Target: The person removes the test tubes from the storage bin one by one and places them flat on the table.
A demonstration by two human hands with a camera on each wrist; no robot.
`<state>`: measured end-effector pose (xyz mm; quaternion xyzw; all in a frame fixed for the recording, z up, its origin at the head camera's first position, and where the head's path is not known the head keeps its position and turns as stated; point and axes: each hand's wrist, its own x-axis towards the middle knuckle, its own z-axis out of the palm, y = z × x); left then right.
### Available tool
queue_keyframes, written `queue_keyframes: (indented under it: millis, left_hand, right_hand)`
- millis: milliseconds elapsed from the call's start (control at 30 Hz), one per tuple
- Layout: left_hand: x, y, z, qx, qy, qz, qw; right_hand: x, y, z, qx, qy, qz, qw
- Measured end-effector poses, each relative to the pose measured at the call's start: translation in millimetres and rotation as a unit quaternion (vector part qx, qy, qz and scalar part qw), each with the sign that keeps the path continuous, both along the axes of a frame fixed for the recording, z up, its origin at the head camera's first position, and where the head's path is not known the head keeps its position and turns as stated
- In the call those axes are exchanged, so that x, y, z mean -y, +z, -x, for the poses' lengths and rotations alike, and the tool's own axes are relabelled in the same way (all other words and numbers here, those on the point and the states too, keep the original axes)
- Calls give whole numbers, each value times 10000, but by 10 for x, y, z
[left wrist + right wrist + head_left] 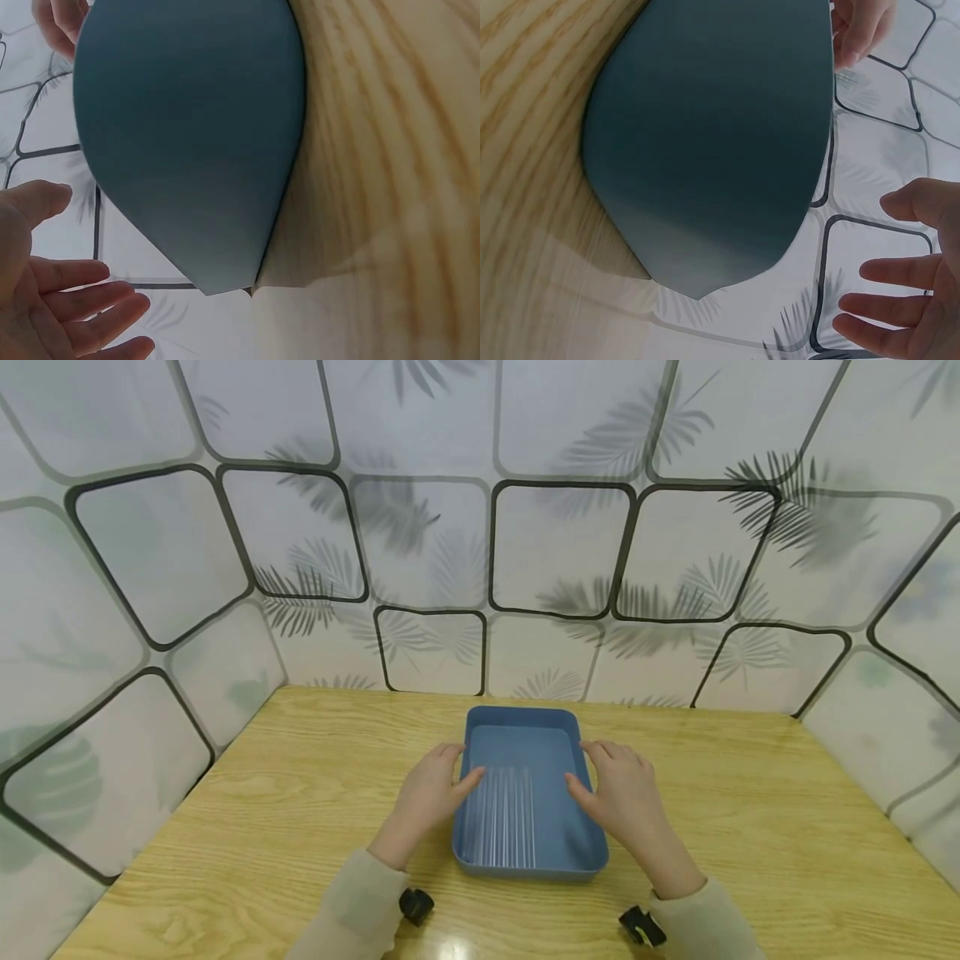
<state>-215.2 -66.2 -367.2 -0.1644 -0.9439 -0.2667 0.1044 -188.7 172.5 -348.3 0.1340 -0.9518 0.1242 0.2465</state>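
Note:
A blue rectangular tray point(570, 810) with low walls and a ribbed patch on the left of its floor lies on the wooden table. On its left side is my left hand point(431, 789), thumb over the rim and fingers spread along the outside. My right hand point(618, 789) mirrors it at the right rim. In the left wrist view the left hand point(64, 292) shows straight, parted fingers beside the tray's outer wall point(187, 142). The right wrist view has the right hand point(911, 277) likewise spread, apart from the wall point(705, 150).
The wood-grain table point(300, 785) extends to both sides of the tray. A pale curtain-like backdrop point(427, 543) with dark outlined squares and leaf prints closes off the back and sides. Black wrist straps point(416, 906) sit by the cuffs.

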Motion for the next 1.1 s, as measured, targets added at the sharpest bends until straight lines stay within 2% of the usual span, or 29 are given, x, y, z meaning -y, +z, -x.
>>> queue_keyframes:
  millis: [133,400,1100]
  left_hand:
    - [12,-25,16,265,-67,-195,9994]
    - [35,-62,39,512,-188,-346,9979]
    - [64,-139,122,1168,-470,-384,9913]
  right_hand:
    - [-2,0,4,74,-22,32,10000]
    - [-24,-18,35,276,-49,114,9995]
    - [-93,-55,111,1070,66,376,9935]
